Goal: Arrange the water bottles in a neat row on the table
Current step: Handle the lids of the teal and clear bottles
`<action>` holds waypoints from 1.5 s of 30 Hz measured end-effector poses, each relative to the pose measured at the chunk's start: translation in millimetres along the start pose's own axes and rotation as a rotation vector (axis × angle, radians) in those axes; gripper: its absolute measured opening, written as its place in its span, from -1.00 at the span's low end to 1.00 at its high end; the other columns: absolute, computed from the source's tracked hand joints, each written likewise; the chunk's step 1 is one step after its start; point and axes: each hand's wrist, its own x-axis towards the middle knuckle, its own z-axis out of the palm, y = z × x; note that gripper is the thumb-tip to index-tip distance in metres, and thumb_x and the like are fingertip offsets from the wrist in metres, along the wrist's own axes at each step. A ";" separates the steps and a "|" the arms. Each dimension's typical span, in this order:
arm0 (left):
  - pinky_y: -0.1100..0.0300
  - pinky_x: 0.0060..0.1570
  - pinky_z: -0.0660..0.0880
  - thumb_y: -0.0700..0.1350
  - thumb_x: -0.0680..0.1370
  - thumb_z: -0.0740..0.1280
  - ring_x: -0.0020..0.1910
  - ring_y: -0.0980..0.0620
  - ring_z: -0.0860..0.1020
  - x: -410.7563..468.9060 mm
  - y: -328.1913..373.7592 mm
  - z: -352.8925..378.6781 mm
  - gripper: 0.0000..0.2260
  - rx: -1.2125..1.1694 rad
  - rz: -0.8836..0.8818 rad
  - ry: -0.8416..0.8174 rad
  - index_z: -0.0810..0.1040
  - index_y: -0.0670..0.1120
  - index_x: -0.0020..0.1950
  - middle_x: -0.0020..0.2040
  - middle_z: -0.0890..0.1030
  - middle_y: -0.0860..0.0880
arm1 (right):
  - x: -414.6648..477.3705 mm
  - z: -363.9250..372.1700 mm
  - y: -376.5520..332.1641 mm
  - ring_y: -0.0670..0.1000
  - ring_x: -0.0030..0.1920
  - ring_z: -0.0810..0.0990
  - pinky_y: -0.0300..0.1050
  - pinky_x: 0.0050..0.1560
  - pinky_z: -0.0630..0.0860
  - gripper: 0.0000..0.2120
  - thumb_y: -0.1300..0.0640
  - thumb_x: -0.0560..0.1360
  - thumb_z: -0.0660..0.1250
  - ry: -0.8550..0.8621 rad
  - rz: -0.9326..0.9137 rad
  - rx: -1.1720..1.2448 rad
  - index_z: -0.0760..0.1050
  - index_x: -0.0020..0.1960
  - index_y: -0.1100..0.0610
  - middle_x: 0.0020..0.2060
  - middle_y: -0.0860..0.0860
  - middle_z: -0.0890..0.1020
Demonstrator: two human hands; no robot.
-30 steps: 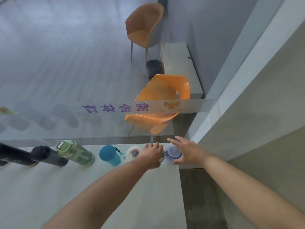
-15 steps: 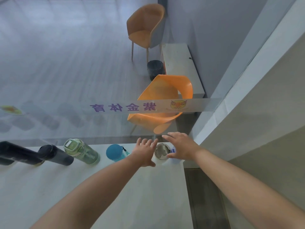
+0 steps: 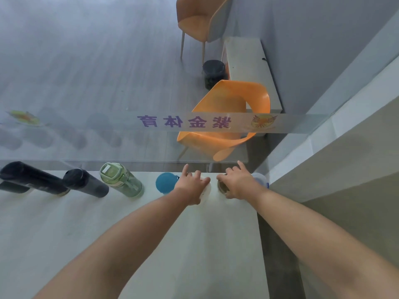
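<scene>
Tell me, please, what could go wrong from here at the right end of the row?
The clear bottle stands at the right edge of the table, beside the right hand gripping the steel-topped bottle; a nudge could tip it off. The left hand on the white bottle is close to the blue bottle and might knock it.

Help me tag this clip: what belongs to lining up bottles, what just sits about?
Job: black bottles, green bottle, blue bottle, white bottle, metal-topped bottle, clear bottle, table, left hand, right hand.
Lying about: orange chair, tan chair, black bin, white bench.
</scene>
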 end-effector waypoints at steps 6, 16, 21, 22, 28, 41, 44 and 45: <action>-0.38 0.46 -0.13 0.14 0.53 0.39 0.39 -0.24 0.41 -9.3 -16.6 5.6 -0.29 0.011 0.013 0.007 0.10 0.09 0.57 0.44 0.35 -0.18 | 10.2 -3.0 -16.3 0.18 0.30 0.45 0.28 0.55 -0.15 -0.43 -0.14 0.48 0.39 0.015 -0.042 0.049 0.33 0.43 -0.08 0.23 0.09 0.53; -0.37 0.47 -0.11 0.18 0.49 0.41 0.35 -0.21 0.43 -15.5 -38.4 25.0 -0.32 -0.102 -0.007 0.022 0.16 0.10 0.50 0.40 0.36 -0.13 | 12.8 -15.0 -36.1 0.21 0.38 0.36 0.33 0.54 -0.15 -0.40 -0.10 0.48 0.42 -0.036 -0.005 0.098 0.29 0.45 -0.07 0.32 0.14 0.44; -0.36 0.48 -0.10 0.28 0.46 0.41 0.48 -0.21 0.27 -19.2 -42.2 25.8 -0.13 -0.079 0.008 0.068 -0.04 0.12 0.59 0.51 0.26 -0.10 | 10.2 -15.3 -36.5 0.19 0.47 0.26 0.40 0.51 -0.20 -0.19 -0.27 0.44 0.41 -0.062 0.017 0.083 0.11 0.57 -0.14 0.42 0.11 0.36; -0.36 0.48 -0.09 0.29 0.44 0.42 0.49 -0.22 0.23 -22.3 -44.3 24.7 -0.08 -0.075 0.007 0.077 -0.08 0.12 0.59 0.52 0.24 -0.10 | 9.9 -16.2 -37.9 0.19 0.50 0.23 0.41 0.51 -0.21 -0.13 -0.32 0.43 0.40 -0.047 0.006 0.085 0.06 0.59 -0.15 0.46 0.10 0.33; -0.23 0.38 0.21 0.15 0.42 0.49 0.38 -0.28 0.31 -44.7 -69.4 28.5 -0.09 -0.038 -0.104 0.075 -0.01 0.07 0.58 0.48 0.24 -0.17 | 21.3 -26.8 -68.8 0.15 0.49 0.28 0.32 0.55 -0.15 -0.14 -0.29 0.45 0.40 0.154 -0.128 0.067 0.11 0.59 -0.02 0.44 0.08 0.39; -0.09 0.32 0.25 -0.07 0.46 0.35 0.07 -0.23 0.51 -64.8 -108.6 45.0 -0.56 -0.064 -0.187 0.048 0.40 -0.02 0.34 0.17 0.46 -0.13 | 60.5 -24.6 -121.6 0.20 0.35 0.44 0.33 0.53 -0.13 -0.25 -0.11 0.39 0.45 -0.016 -0.038 0.049 0.20 0.48 -0.07 0.29 0.14 0.46; -0.11 0.33 0.24 -0.08 0.47 0.35 0.08 -0.23 0.51 -66.0 -114.0 49.9 -0.56 -0.047 -0.181 0.053 0.39 -0.02 0.34 0.17 0.46 -0.12 | 66.1 -30.0 -127.3 0.19 0.34 0.44 0.31 0.54 -0.16 -0.24 -0.13 0.40 0.44 0.001 -0.054 0.071 0.18 0.50 -0.07 0.28 0.14 0.46; -0.12 0.34 0.23 -0.08 0.47 0.35 0.09 -0.24 0.51 -66.8 -115.8 50.5 -0.56 -0.047 -0.180 0.048 0.39 -0.01 0.35 0.17 0.46 -0.12 | 68.1 -32.5 -130.2 0.19 0.34 0.44 0.32 0.54 -0.17 -0.24 -0.13 0.41 0.44 0.002 -0.059 0.078 0.18 0.51 -0.07 0.28 0.14 0.45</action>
